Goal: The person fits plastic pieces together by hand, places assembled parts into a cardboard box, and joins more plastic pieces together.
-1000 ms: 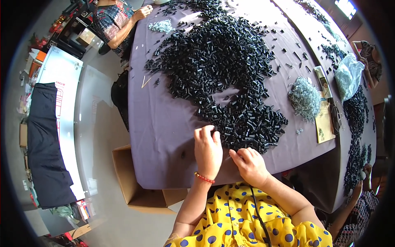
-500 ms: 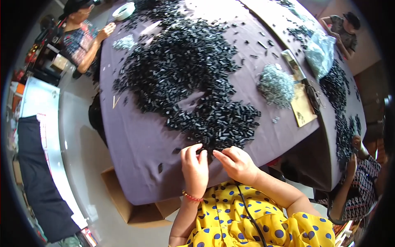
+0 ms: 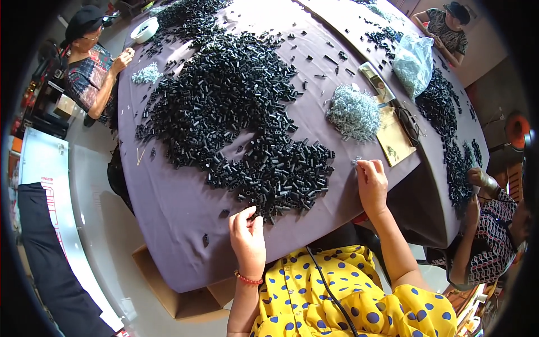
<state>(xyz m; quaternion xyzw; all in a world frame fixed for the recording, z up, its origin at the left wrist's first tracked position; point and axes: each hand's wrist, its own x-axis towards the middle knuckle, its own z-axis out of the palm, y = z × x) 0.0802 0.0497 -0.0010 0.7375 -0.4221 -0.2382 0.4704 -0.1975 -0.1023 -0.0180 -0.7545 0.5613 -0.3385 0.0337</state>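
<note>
My left hand (image 3: 248, 242), with a red bead bracelet at the wrist, is at the near edge of a big pile of small black tubes (image 3: 219, 106). Its thumb and fingertips close on what looks like one black tube, mostly hidden by the fingers. To the right, my right hand (image 3: 373, 186) reaches forward over the cloth. Its fingertips are pinched at a few small silvery metal pieces (image 3: 357, 159), just short of a larger heap of silvery metal pieces (image 3: 353, 114).
A yellow board (image 3: 396, 137) with dark bits lies by the silvery heap, near a clear plastic bag (image 3: 413, 64). A white bowl (image 3: 144, 30) stands far left. Other people sit around the purple-grey cloth (image 3: 174, 224). An open cardboard box (image 3: 168, 286) is below the table's near edge.
My hands were close together at the pile's near edge. The right hand has moved right and forward to the small silvery pieces; the left stays by the pile. The whole view has shifted slightly.
</note>
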